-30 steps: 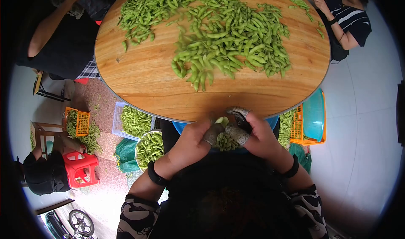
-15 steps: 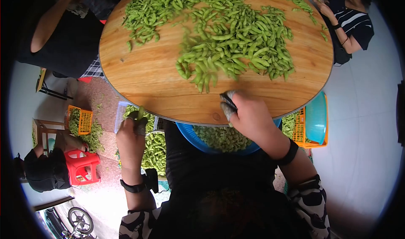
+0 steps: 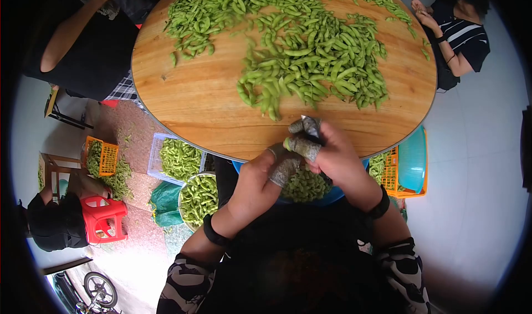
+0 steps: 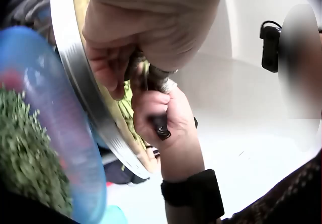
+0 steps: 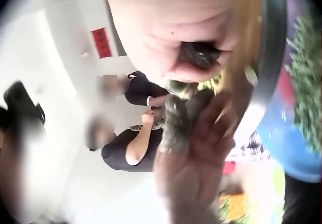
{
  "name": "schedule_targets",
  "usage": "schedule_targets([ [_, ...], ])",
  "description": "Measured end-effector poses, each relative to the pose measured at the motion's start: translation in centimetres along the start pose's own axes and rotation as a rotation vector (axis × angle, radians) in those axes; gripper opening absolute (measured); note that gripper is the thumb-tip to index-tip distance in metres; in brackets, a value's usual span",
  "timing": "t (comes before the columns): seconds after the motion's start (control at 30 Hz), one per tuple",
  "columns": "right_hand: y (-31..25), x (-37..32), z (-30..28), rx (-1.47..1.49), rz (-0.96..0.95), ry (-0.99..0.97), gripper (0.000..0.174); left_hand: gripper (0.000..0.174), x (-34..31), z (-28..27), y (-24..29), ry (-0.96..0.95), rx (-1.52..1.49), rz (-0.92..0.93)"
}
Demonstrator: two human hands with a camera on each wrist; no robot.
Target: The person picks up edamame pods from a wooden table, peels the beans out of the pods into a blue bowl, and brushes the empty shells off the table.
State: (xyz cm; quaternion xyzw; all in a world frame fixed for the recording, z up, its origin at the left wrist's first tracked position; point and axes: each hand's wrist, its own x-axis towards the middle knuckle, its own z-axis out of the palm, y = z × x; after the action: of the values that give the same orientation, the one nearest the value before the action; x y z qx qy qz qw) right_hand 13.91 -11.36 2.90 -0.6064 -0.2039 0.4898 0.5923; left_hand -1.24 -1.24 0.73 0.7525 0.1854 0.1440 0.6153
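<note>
A soybean pod [image 3: 286, 143] shows as a small green tip between my hands, over the table's near edge. My right hand [image 3: 339, 156] pinches it with a wrapped thumb. The same hand grips a small dark-handled tool [image 4: 160, 128], whose end juts from the fist in the left wrist view. My left hand [image 3: 252, 185] meets the right, its thumb and forefinger in grey finger wraps [image 5: 176, 123] closed near the pod, which they mostly hide. Below sits a blue basin [image 3: 334, 196] with shelled beans [image 3: 305, 186]. Many pods [image 3: 332, 64] lie on the round wooden table [image 3: 188, 103].
Left of my legs stand a white crate [image 3: 157, 161] and a round basin of pods [image 3: 198, 200], near a red stool [image 3: 103, 220]. An orange crate [image 3: 392, 175] holding a teal basket [image 3: 412, 164] is on the right. Other people sit around the table.
My left hand swung out left over the containers with a green pod or shell, then came back to the middle. My right hand reached onto the table and drew back to meet it.
</note>
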Motion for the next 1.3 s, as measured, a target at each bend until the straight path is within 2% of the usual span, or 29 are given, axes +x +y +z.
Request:
schedule_targets([
  [0.03,0.5,-0.7,-0.1,0.237,0.009,-0.042,0.023,0.018,0.5,0.6,0.2,-0.089,-0.390,-0.112],
  [0.07,1.5,-1.1,-0.1,0.240,-0.083,0.001,0.021,0.018,0.8,0.9,0.9,-0.163,-0.530,-0.170],
  [0.2,2.7,-2.0,0.2,0.149,-0.295,0.075,0.021,0.017,0.6,1.4,-0.2,-0.135,-0.500,-0.163],
  [0.33,1.7,-1.9,-0.9,0.101,-0.262,-0.036,0.022,0.019,-0.1,-0.1,-0.5,-0.219,-0.369,-0.103],
  [0.4,0.4,-2.0,-1.3,0.017,-0.098,-0.172,0.021,0.019,-0.1,-0.6,0.0,-0.257,-0.343,-0.105],
  [0.47,0.9,-1.9,-1.9,0.032,-0.090,-0.203,0.021,0.017,-0.1,-0.8,0.4,-0.297,-0.654,-0.261],
  [0.5,1.2,-1.8,-2.0,0.047,-0.084,-0.231,0.021,0.017,-0.2,-0.8,0.3,-0.295,-0.653,-0.265],
  [0.57,1.5,-1.8,-2.3,0.065,-0.055,-0.238,0.023,0.018,-0.3,-0.8,0.1,-0.346,-0.947,-0.410],
  [0.63,1.7,-1.9,-2.2,0.082,-0.031,-0.237,0.025,0.018,-0.2,-0.4,-0.6,-0.324,-1.056,-0.421],
  [0.67,2.0,-2.1,-1.9,0.008,-0.103,-0.164,0.027,0.019,-0.1,-0.1,-0.9,-0.297,-1.168,-0.430],
  [0.73,2.3,-2.6,-1.7,-0.064,-0.177,-0.081,0.029,0.017,-0.1,-0.5,-1.4,-0.242,-1.050,-0.370],
  [0.8,2.4,-3.2,-1.7,-0.363,-0.416,-0.069,0.037,0.015,-0.1,-0.6,-1.5,-0.185,-0.934,-0.305],
  [0.83,2.5,-3.3,-1.6,-0.362,-0.417,-0.066,0.037,0.013,-0.2,-0.5,-1.5,-0.155,-0.748,-0.220],
  [0.87,2.6,-3.5,-1.5,-0.423,-0.513,-0.057,0.041,0.012,-0.3,-0.5,-1.5,-0.124,-0.562,-0.138],
  [0.9,2.6,-3.6,-1.4,-0.484,-0.609,-0.049,0.044,0.012,-0.3,-0.3,-1.2,-0.124,-0.562,-0.139],
  [0.97,2.2,-3.7,-1.4,-0.504,-0.572,-0.095,0.049,0.013,-0.4,0.1,-0.2,-0.082,-0.314,0.020],
  [1.07,1.9,-4.0,-1.2,-0.527,-0.622,-0.085,0.048,0.014,-0.3,0.1,-0.9,-0.054,-0.232,0.095],
  [1.13,1.6,-4.4,-1.2,-0.509,-0.490,-0.142,0.048,0.015,-0.3,0.1,-1.2,-0.036,-0.194,0.123],
  [1.2,1.7,-4.4,-1.3,-0.507,-0.456,-0.165,0.048,0.016,-0.3,0.0,-1.2,-0.019,-0.156,0.149],
  [1.27,1.9,-4.1,-1.5,-0.504,-0.422,-0.185,0.049,0.021,-0.2,-0.3,-1.2,-0.004,0.068,0.258],
  [1.3,2.1,-3.9,-1.6,-0.444,-0.358,-0.217,0.048,0.021,-0.2,-0.5,-1.1,-0.006,0.067,0.258],
])
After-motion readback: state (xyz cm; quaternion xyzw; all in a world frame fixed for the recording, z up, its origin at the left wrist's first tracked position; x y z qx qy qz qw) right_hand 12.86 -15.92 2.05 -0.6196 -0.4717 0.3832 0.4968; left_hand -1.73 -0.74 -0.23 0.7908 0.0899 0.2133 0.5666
